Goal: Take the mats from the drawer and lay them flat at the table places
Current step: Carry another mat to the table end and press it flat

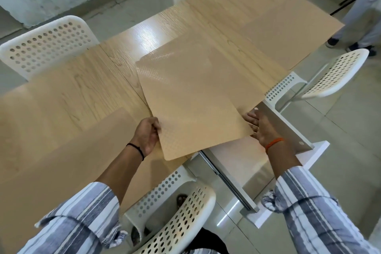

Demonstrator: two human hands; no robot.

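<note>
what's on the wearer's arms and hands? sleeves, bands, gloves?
Both hands are bare, no gloves. Left hand has a thin black band at the wrist; right hand has an orange thread band. Both arms wear a shirt striped grey and white, sleeves pushed up: left sleeve, right sleeve. No watch or rings visible.

Grey-white striped sleeves [321,218]; black band [136,148] left wrist, orange band [274,143] right.
</note>
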